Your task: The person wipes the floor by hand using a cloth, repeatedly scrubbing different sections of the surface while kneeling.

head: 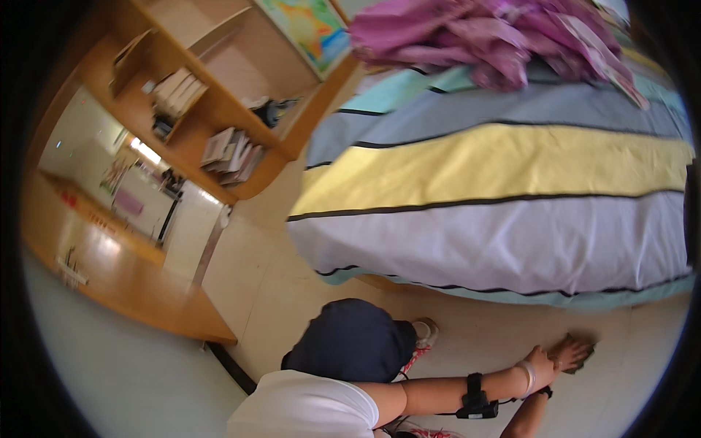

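Observation:
On the pale floor at the lower right, my right hand (573, 355) presses down, fingers spread, on a small dark green cloth (588, 359). Most of the cloth is hidden beneath the palm. My left hand (541, 363) is wrapped about my right wrist, just behind the right hand. A pale bracelet circles my left wrist, and a black strapped device (477, 398) sits on that forearm. Another black band (545, 392) is on the right wrist. My bent knee in dark trousers (350, 342) and a shoe with red-and-white laces (423, 339) are beside the left arm.
A bed with a striped cover (493, 164) stands close in front, its edge hanging near the floor. Purple fabric (482, 38) is heaped on it. Wooden shelves (241, 164) with books (233, 156) are at upper left. A wooden door (126, 284) stands open at left.

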The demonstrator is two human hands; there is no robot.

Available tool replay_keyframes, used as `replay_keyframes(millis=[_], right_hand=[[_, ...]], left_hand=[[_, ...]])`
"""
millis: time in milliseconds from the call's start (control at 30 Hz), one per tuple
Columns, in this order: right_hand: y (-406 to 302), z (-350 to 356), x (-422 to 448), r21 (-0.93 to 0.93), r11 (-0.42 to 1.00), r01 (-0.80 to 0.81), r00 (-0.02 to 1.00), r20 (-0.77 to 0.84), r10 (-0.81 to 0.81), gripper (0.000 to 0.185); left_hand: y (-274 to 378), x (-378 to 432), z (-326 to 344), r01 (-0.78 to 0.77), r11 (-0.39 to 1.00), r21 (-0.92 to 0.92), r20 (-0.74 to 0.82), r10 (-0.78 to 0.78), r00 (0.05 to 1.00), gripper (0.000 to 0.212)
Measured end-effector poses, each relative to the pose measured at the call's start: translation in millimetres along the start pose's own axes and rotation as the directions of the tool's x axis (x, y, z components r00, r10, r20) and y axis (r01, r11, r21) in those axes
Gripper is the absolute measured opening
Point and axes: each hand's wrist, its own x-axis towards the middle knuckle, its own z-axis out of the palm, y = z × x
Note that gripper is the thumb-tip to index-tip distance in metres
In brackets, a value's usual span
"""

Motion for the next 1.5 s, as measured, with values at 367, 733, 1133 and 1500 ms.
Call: replay_keyframes(millis=[367,733,1133,1500], right_hand=[[-22.9,-134.7,-163.1,0.475,0.022,0.880,0.343,-0.602,-0.721,0.059],[254.5,93.9,-148.5,0.535,0.719,-0.443,0.892,0.347,0.291,0.061],[205.2,88.0,-136.1,0.113,0.673,-0.731,0.627,0.502,0.595,0.056],[-41.7,-127.2,-102.0,0.892,0.209,0.402,0.834,-0.262,-0.486,0.056]], left_hand=[[65.5,23.0,8.6,-0.343,0.913,-0.220,-0.087,0.332,0.939,0.029],[67.9,-12.3,59.2,-0.525,0.849,-0.058,0.026,0.527,0.850,0.058],[36.7,-15.9,19.2,-0.540,0.829,-0.142,0.062,0.552,0.831,0.055],[43.5,33.9,-4.6,-0.613,0.745,-0.263,0.060,0.647,0.760,0.062]])
